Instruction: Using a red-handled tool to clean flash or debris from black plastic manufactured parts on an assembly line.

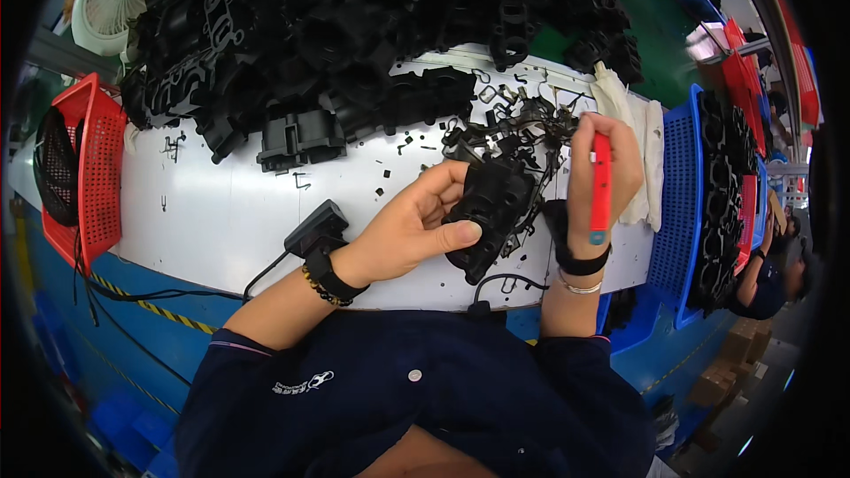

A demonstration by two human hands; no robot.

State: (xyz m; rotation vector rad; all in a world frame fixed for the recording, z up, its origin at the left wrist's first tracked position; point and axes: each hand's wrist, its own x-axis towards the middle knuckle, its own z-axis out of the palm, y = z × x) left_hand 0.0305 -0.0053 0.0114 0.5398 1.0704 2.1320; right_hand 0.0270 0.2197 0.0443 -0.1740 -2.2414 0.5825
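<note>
My left hand [425,217] is closed round a black moulded plastic part [496,204], thumb on its near side, and holds it above the white table. To the right, my right hand [606,164] grips a red-handled tool [601,186] upright, its fingers curled round the handle. The tool's working tip is hidden or too small to make out. Just beyond the held part lies a tangle of thin black plastic scraps [540,124], close to my right fingers. Each wrist wears a black strap with a cable.
A big heap of black moulded parts [301,35] covers the far side of the white table [204,212]. A red basket [102,168] stands at the left, a blue crate [680,195] of parts at the right. White cloth gloves [642,150] lie by the crate. Another person [766,274] works at far right.
</note>
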